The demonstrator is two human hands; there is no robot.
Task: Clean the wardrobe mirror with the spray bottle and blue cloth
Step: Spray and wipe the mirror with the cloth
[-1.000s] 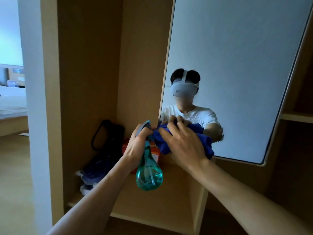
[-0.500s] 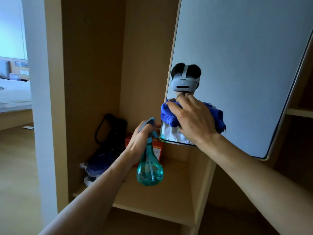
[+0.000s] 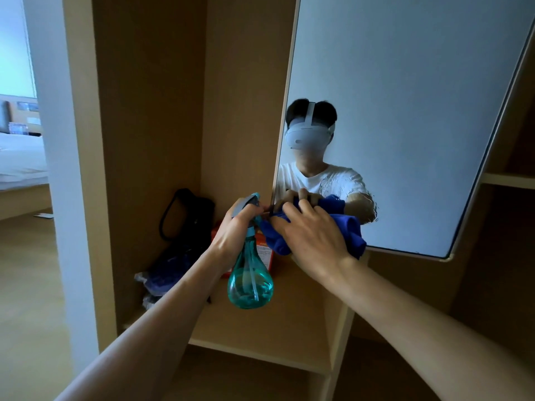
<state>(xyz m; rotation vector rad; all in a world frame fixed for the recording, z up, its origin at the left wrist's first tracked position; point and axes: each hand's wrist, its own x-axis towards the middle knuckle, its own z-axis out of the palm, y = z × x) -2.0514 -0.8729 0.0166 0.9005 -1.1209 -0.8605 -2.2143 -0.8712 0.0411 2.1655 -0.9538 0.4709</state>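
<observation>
We see the right hand [image 3: 312,241] holding the bunched blue cloth [image 3: 351,233] against the mirror [image 3: 405,111], lower-left corner. Left hand [image 3: 234,233] grips the spray bottle [image 3: 250,285] neck just beside it.

White T-shirt [image 3: 324,179], white headset [image 3: 307,137]

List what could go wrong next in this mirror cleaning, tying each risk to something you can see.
1. The right hand holds the blue cloth at the lower left corner of the mirror; a wipe may slip off the edge.
2. The left hand grips the spray bottle by its head close beside the cloth; a bump could squirt the orange box behind it.
3. Wet ripples right of the cloth may dry as streaks if missed.
</observation>
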